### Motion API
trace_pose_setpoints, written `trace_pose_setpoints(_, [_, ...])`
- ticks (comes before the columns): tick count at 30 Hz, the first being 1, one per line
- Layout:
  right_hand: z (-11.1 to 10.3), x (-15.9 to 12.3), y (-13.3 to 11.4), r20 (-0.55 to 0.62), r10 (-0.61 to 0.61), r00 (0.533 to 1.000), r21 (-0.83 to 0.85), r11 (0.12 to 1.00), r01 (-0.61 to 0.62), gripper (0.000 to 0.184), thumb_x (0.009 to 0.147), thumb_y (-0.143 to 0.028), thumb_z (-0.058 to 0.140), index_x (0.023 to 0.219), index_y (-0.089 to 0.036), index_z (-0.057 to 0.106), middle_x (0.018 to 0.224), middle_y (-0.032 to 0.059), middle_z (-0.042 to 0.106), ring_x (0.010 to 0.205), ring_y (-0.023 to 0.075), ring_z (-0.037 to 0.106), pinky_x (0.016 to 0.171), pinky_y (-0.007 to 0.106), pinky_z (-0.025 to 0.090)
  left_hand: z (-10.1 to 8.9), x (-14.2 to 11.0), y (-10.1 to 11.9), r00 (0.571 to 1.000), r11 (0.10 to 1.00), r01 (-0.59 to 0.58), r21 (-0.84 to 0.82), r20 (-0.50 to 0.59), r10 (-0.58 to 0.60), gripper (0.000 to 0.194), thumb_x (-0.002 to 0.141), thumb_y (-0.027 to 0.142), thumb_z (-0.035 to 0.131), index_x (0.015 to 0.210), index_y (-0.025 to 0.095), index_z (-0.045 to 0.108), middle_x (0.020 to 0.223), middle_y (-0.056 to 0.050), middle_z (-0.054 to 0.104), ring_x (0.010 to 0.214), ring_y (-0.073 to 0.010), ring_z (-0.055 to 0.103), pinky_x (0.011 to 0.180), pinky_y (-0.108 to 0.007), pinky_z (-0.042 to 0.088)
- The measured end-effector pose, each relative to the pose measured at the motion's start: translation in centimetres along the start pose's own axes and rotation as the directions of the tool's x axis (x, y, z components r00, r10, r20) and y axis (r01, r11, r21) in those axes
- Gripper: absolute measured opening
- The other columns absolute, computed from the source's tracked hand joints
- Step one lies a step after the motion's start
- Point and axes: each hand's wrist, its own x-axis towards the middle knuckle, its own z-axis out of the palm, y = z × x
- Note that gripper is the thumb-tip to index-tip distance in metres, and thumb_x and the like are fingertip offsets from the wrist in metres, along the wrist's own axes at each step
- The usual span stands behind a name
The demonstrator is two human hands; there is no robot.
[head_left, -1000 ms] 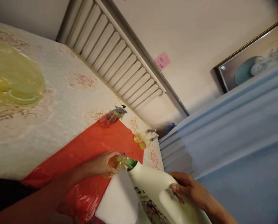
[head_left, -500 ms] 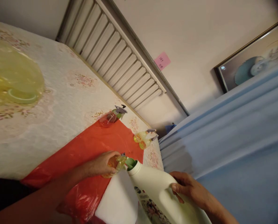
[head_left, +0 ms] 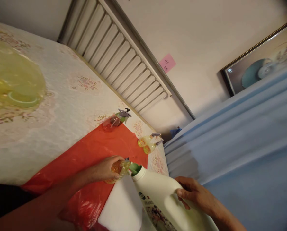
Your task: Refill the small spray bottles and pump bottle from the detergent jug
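My left hand (head_left: 109,169) is wrapped round a small clear bottle (head_left: 123,168) with amber liquid in it. Its neck meets the mouth of a large pale-green jug (head_left: 161,189), which is tilted toward it. A green spout (head_left: 135,168) shows inside the jug's opening. My right hand (head_left: 191,194) grips the jug by its handle. Whether liquid is flowing between the two I cannot tell. Below them lies a white block (head_left: 122,205), beside a red plastic sheet (head_left: 95,154).
A reddish spray bottle (head_left: 112,122) stands at the sheet's far edge, with two yellow spray bottles (head_left: 147,143) farther right. A yellow-green plastic bag (head_left: 18,73) lies on the flowered tablecloth (head_left: 68,106). A radiator (head_left: 116,51) and blue curtain (head_left: 242,134) border the table.
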Motion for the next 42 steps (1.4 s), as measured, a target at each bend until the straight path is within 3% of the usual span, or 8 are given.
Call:
trace_pose_setpoints(10, [-0.1, 0.1, -0.1, 0.001, 0.011, 1.000, -0.002, 1.000, -0.011, 0.052, 0.080, -0.064, 0.065, 0.087, -0.013, 0.063, 0.069, -0.0013, 0.053, 0.053, 0.0089, 0.046, 0.049, 0.022, 0.034, -0.1, 0.0, 0.4, 1.000, 1.000, 0.021, 0.011, 0.014, -0.021, 0.053, 0.061, 0.019, 0.067, 0.114, 0.022, 0.060, 0.122, -0.006, 0.069, 0.117, -0.0309, 0.061, 0.096, -0.037, 0.049])
trace_pose_setpoints(26, [-0.2, 0.0, -0.1, 0.007, -0.003, 1.000, -0.006, 1.000, 0.003, 0.050, 0.081, -0.061, 0.065, 0.086, -0.012, 0.063, 0.069, -0.0009, 0.053, 0.053, 0.0088, 0.047, 0.049, 0.021, 0.034, -0.2, 0.0, 0.3, 1.000, 1.000, 0.001, -0.028, 0.018, 0.000, 0.050, 0.062, 0.017, 0.067, 0.112, 0.020, 0.061, 0.114, -0.005, 0.070, 0.107, -0.0286, 0.066, 0.087, -0.034, 0.052])
trace_pose_setpoints(42, [-0.2, 0.0, -0.4, 0.016, -0.012, 1.000, -0.007, 1.000, 0.012, 0.052, 0.082, -0.062, 0.063, 0.087, -0.011, 0.063, 0.069, -0.0006, 0.052, 0.053, 0.0082, 0.045, 0.048, 0.021, 0.032, -0.2, -0.2, 1.1, 0.999, 1.000, 0.030, 0.001, 0.020, -0.030, 0.052, 0.060, 0.018, 0.065, 0.111, 0.019, 0.061, 0.114, -0.006, 0.070, 0.109, -0.0296, 0.064, 0.089, -0.034, 0.051])
